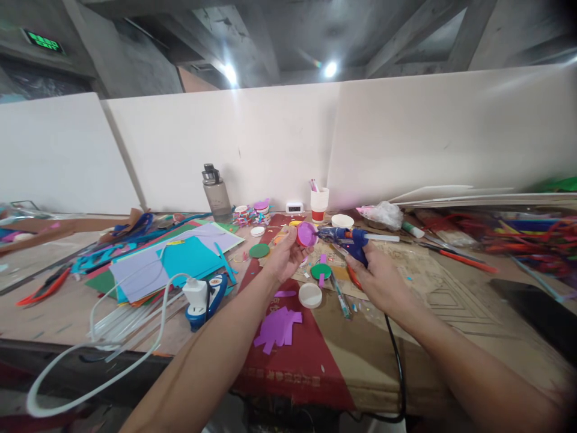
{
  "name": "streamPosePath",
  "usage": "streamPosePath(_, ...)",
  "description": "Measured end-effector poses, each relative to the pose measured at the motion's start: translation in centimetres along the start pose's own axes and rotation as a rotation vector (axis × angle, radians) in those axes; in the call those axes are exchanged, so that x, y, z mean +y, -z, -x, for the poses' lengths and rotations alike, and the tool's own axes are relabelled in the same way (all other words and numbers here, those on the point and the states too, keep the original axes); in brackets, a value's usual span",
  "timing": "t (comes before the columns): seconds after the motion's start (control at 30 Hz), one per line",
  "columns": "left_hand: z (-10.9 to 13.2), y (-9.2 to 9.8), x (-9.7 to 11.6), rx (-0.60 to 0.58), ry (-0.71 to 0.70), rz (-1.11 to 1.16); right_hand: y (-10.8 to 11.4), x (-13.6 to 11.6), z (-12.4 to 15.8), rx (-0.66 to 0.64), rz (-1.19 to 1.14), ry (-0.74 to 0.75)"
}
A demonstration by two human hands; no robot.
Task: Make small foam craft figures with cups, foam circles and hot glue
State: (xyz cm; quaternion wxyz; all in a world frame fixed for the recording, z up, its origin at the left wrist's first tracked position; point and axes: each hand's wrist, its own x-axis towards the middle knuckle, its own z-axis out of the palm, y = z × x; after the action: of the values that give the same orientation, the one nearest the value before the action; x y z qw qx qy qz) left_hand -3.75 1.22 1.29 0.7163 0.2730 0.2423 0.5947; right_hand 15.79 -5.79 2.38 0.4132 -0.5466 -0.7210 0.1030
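My left hand [288, 258] has its fingers closed round a small round purple piece [307, 234], its flat face turned towards the glue gun. In my right hand [374, 270] is a blue glue gun [347, 239], a clear glue stick out of its back and its nozzle close to the purple piece; whether they touch is too small to tell. Below them lie a green disc [320, 272] with a purple strip across it and a round white lid [310, 296]. Nearer me, cut purple paper strips [279, 328] lie in a pile on the red part of the cardboard.
Coloured paper sheets [189, 261], a blue and white power socket [205, 300] and a looping white cable lie at left. Behind stand a grey bottle [216, 192] and a red and white cup [319, 204]. A black phone [536, 316] and orange-handled tool [466, 258] are at right.
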Motion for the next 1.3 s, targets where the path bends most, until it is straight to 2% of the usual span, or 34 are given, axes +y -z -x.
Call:
streamPosePath(0.17, 0.04, 0.03, -0.18, -0.036, 0.031, -0.049, 0.00, 0.14, 0.03, 0.008, 0.039, -0.020)
streamPosePath(0.43, 0.06, 0.12, -0.33, -0.009, 0.066, -0.055, -0.01, -0.11, -0.11, -0.009, 0.031, -0.034)
streamPosePath(0.6, 0.26, 0.08, -0.67, -0.053, 0.113, -0.057, -0.15, -0.14, 0.05, -0.005, 0.003, 0.000)
streamPosePath(0.93, -0.16, 0.28, -0.30, -0.040, 0.057, -0.015, -0.10, -0.26, 0.51, -0.113, -0.064, 0.027)
streamPosePath(1.3, 0.27, -0.32, -0.13, -0.013, 0.062, -0.054, 0.13, -0.26, 0.16, -0.045, 0.013, -0.017)
